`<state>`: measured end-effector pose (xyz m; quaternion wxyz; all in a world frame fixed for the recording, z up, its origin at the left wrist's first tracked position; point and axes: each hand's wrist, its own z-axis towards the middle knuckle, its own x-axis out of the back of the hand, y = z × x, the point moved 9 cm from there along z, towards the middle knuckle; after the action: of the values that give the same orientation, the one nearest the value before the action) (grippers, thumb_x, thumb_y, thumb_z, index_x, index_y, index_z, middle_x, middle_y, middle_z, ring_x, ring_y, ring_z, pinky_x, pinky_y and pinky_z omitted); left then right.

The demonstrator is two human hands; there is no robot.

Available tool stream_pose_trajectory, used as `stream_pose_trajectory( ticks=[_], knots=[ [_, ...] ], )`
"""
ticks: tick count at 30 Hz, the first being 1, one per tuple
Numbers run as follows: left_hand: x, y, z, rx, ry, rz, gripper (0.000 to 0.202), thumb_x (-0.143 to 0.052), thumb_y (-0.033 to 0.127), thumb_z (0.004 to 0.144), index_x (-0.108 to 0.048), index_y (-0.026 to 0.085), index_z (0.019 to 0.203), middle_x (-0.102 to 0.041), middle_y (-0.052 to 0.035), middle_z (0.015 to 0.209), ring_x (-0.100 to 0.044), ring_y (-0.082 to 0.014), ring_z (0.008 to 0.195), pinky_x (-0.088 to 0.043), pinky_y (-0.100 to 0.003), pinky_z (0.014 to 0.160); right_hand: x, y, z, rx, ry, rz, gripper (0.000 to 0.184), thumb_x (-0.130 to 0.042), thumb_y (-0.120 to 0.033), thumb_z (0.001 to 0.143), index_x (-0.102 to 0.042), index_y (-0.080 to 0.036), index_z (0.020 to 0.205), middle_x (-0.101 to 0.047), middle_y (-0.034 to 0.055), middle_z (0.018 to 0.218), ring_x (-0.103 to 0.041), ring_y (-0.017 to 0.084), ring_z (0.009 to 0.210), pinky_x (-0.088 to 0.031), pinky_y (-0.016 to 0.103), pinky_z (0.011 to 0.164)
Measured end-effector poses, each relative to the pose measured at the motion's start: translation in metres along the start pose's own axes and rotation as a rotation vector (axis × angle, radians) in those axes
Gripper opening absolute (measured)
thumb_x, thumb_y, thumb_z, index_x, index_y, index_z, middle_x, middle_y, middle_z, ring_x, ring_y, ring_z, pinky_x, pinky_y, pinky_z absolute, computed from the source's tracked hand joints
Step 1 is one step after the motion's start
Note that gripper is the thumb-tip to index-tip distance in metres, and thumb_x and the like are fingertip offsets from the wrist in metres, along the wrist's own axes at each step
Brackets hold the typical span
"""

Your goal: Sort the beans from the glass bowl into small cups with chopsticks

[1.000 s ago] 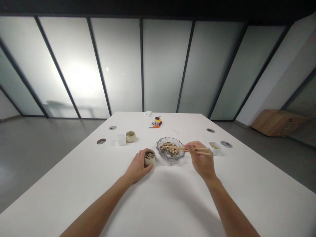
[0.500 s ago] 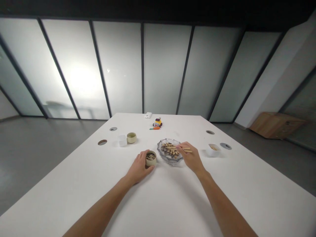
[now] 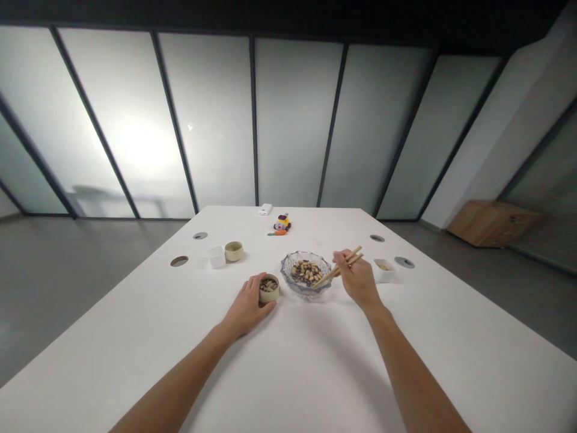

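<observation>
I've got right fingers (image 3: 344,261) pinching the chopsticks (image 3: 325,278), tips at the near side of the glass bowl (image 3: 303,292), left fingers (image 3: 253,285) curled round the seed cup (image 3: 270,297) just left; pale nuts (image 3: 307,272) in the bowl look light, hard, slippery, best pinched mid-body.

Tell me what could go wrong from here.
Pale pieces might slip off the chopsticks, whose tips reach over the glass bowl.
The small cup could tip and spill its seeds if the left grip, against its side, jerks.
The white dish sits just right of the right grip, so a sideways swing might knock it.
</observation>
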<state>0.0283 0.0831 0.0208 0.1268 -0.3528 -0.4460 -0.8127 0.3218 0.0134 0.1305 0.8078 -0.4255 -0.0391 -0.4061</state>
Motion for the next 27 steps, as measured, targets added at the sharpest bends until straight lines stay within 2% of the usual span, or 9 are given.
stream_pose_trajectory(
  ticks=[4,7,10,15,19,21,24,27],
  knots=[
    [-0.001,-0.002,0.001,0.008,-0.007,0.000,0.068,-0.075,0.031,0.086,-0.052,0.024,0.150,-0.061,-0.0143,0.151,-0.058,-0.0357,0.143,-0.044,-0.057,0.125,-0.025,-0.003,-0.009,0.042,-0.101,0.105,0.061,-0.057,-0.078,0.099,-0.075,-0.023,0.081,-0.078,0.0078,0.082,-0.072,0.023,0.073,-0.056,0.033,0.070],
    [-0.001,-0.002,0.001,-0.002,-0.003,-0.002,0.069,-0.075,0.031,0.086,-0.052,0.023,0.151,-0.061,-0.0145,0.152,-0.057,-0.0354,0.144,-0.043,-0.056,0.125,-0.031,-0.001,-0.015,0.046,-0.109,0.164,0.055,-0.062,-0.073,0.099,-0.078,-0.022,0.085,-0.077,0.0078,0.086,-0.072,0.023,0.077,-0.056,0.033,0.071],
    [-0.001,-0.004,0.001,-0.017,0.015,-0.008,0.069,-0.076,0.030,0.086,-0.053,0.024,0.151,-0.062,-0.0140,0.151,-0.059,-0.0351,0.142,-0.045,-0.055,0.124,-0.026,-0.002,-0.016,0.089,-0.060,0.138,0.052,-0.062,-0.069,0.101,-0.078,-0.023,0.085,-0.076,0.0068,0.085,-0.070,0.022,0.077,-0.056,0.032,0.073],
    [-0.001,-0.004,0.001,-0.021,0.012,-0.011,0.069,-0.076,0.031,0.086,-0.053,0.025,0.151,-0.062,-0.0141,0.152,-0.058,-0.0352,0.143,-0.045,-0.056,0.124,-0.002,-0.006,-0.012,0.161,0.097,-0.013,0.055,-0.052,-0.066,0.107,-0.075,-0.023,0.082,-0.074,0.0069,0.082,-0.070,0.022,0.077,-0.056,0.034,0.076],
    [-0.001,-0.003,0.001,-0.002,0.003,-0.010,0.068,-0.075,0.031,0.087,-0.052,0.024,0.151,-0.062,-0.0142,0.151,-0.059,-0.0349,0.142,-0.044,-0.056,0.125,0.010,0.001,-0.010,0.117,0.163,-0.039,0.061,-0.049,-0.071,0.106,-0.073,-0.024,0.077,-0.075,0.0079,0.080,-0.072,0.023,0.074,-0.056,0.035,0.072],
    [0.000,-0.002,0.001,-0.003,0.002,-0.011,0.068,-0.074,0.031,0.087,-0.052,0.024,0.151,-0.062,-0.0143,0.150,-0.059,-0.0347,0.141,-0.044,-0.056,0.125,0.009,0.006,-0.011,0.072,0.146,0.011,0.062,-0.051,-0.074,0.104,-0.073,-0.024,0.076,-0.076,0.0086,0.080,-0.074,0.024,0.075,-0.058,0.036,0.071],
    [0.000,-0.002,0.001,-0.006,0.005,-0.010,0.067,-0.074,0.029,0.086,-0.053,0.024,0.150,-0.063,-0.0138,0.149,-0.060,-0.0346,0.140,-0.045,-0.056,0.125,-0.004,0.009,-0.013,0.016,0.061,0.103,0.062,-0.056,-0.078,0.100,-0.076,-0.023,0.080,-0.078,0.0093,0.082,-0.076,0.025,0.073,-0.060,0.036,0.067],
    [0.000,-0.002,0.001,-0.006,0.011,-0.009,0.067,-0.075,0.030,0.086,-0.053,0.025,0.150,-0.063,-0.0134,0.149,-0.060,-0.0344,0.140,-0.045,-0.055,0.124,-0.016,0.004,-0.017,0.022,0.002,0.137,0.060,-0.060,-0.077,0.098,-0.079,-0.023,0.082,-0.079,0.0090,0.082,-0.075,0.025,0.071,-0.059,0.036,0.066]
  ],
)
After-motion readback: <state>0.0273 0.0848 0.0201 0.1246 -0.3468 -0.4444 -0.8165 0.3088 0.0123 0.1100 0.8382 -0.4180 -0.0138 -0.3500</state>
